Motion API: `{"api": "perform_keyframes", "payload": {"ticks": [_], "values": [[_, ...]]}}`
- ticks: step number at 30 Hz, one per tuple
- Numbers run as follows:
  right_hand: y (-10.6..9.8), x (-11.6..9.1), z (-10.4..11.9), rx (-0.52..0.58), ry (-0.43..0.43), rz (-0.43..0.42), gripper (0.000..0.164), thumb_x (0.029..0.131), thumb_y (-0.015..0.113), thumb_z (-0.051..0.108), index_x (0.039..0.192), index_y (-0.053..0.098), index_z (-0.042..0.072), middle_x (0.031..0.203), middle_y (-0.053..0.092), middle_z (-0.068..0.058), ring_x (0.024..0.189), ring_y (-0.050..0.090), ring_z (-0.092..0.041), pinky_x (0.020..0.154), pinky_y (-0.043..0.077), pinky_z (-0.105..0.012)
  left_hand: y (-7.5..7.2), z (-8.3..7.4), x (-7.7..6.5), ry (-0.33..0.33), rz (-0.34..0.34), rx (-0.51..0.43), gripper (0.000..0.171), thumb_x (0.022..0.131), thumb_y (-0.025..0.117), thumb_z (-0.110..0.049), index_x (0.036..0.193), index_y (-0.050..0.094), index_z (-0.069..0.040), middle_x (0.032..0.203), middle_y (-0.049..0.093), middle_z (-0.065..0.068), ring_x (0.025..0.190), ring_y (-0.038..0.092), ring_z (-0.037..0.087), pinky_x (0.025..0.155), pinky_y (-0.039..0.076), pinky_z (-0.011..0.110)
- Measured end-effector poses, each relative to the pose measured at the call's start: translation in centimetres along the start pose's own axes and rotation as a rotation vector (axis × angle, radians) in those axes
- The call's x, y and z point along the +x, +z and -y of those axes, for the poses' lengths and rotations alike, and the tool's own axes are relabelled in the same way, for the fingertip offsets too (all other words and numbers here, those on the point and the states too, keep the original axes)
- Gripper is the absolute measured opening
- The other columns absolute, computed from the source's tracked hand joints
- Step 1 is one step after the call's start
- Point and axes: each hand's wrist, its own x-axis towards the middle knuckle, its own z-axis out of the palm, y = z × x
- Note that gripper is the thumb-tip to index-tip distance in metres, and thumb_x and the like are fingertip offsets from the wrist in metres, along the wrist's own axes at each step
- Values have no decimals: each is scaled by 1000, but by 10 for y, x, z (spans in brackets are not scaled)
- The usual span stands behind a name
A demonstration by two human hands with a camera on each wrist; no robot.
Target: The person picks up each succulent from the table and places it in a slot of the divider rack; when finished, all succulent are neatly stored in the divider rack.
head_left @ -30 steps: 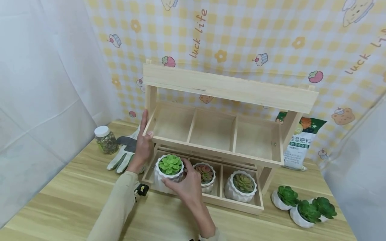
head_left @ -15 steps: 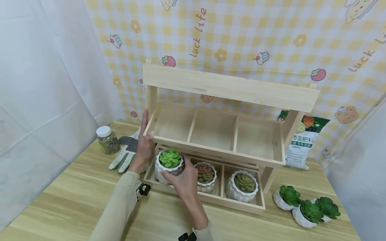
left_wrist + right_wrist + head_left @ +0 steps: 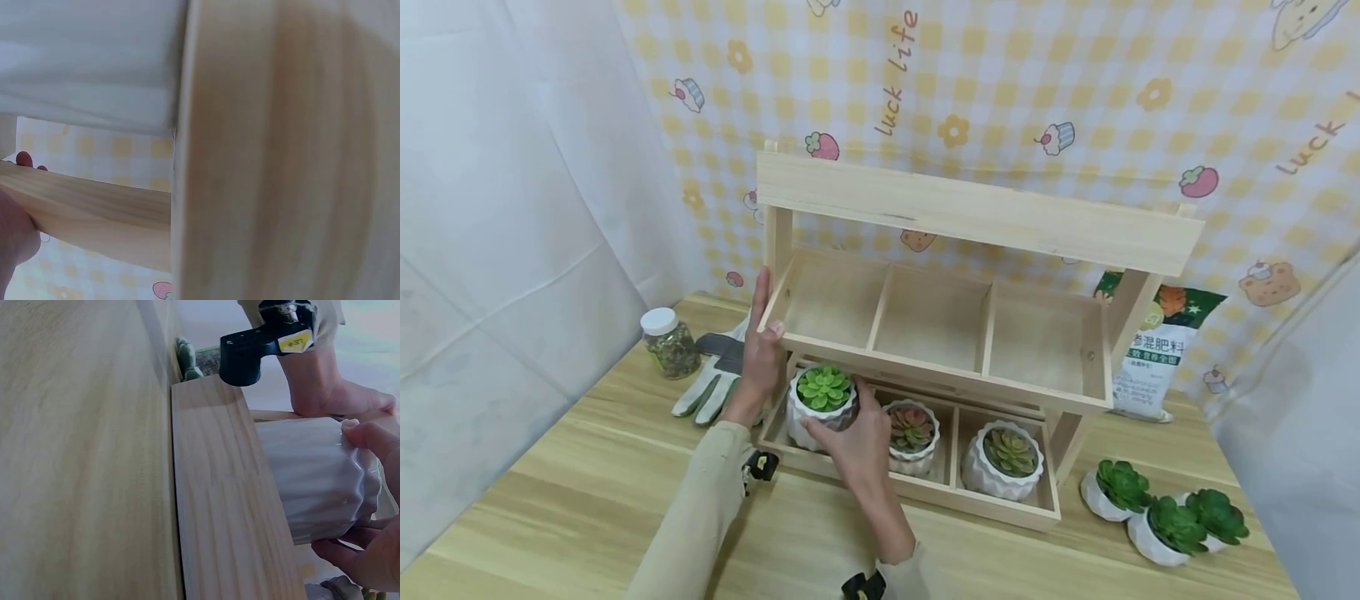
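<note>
My right hand [image 3: 863, 433] grips a white ribbed pot with a bright green succulent [image 3: 824, 389], thumb on the near side and fingers round the right. The pot sits within the left compartment of the lower tray; the right wrist view shows its white side [image 3: 312, 478] behind the tray's front board [image 3: 228, 487]. My left hand [image 3: 760, 358] holds the left end of the wooden two-tier plant stand's upper tray [image 3: 925, 367], its thumb at the front corner. A reddish succulent [image 3: 912, 429] and a brownish-green one [image 3: 1009, 452] stand in the middle and right compartments, both in white pots.
Left of the stand are a lidded jar [image 3: 670, 343] and grey-white work gloves [image 3: 715, 379]. A fertilizer bag [image 3: 1153, 350] leans behind the stand's right side. Several small dark green potted plants [image 3: 1172, 525] cluster at the right. A checked cloth [image 3: 1000, 92] hangs behind.
The green succulent's pot has moved back and down from over the tray's front edge into the left compartment, my right hand going with it. My left hand keeps its place on the stand.
</note>
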Motion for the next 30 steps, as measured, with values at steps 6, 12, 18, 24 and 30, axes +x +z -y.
{"api": "perform_keyframes", "payload": {"ticks": [6, 12, 18, 24, 30], "values": [[4, -2, -3, -8, -22, -13, 80, 59, 86, 27, 126, 53, -2, 112, 63, -17, 101, 60, -29, 86, 47, -40, -1, 7, 1, 5, -14, 19, 71, 84, 35, -14, 150, 11, -10, 155, 12, 7, 135, 22, 29, 106, 22, 46], [11, -6, -6, 5, -10, -19, 80, 58, 87, 26, 125, 54, -4, 110, 64, -18, 99, 61, -30, 84, 48, -40, -7, 25, 0, 6, -36, 33, 71, 83, 35, -14, 150, 12, -12, 155, 11, 4, 136, 20, 27, 106, 21, 44], [14, -8, -8, 14, -1, 8, 75, 59, 86, 24, 123, 55, 0, 108, 64, -14, 98, 61, -25, 83, 48, -37, -9, 30, 0, 41, -30, 44, 73, 84, 39, -25, 151, 13, -14, 155, 11, 3, 137, 20, 28, 106, 20, 47], [18, -10, -11, -5, -24, -2, 77, 58, 86, 23, 124, 54, -3, 107, 65, -16, 98, 61, -28, 82, 48, -40, -8, 28, 0, 26, -17, -47, 72, 85, 40, -19, 151, 12, -15, 155, 11, 5, 136, 20, 28, 107, 21, 42], [20, -11, -14, 4, -35, -1, 78, 58, 87, 20, 124, 53, -4, 109, 64, -17, 100, 60, -29, 85, 47, -41, 0, 5, 0, -7, -9, -7, 72, 86, 38, -18, 150, 8, -7, 155, 7, 10, 137, 18, 29, 107, 20, 40]]}}
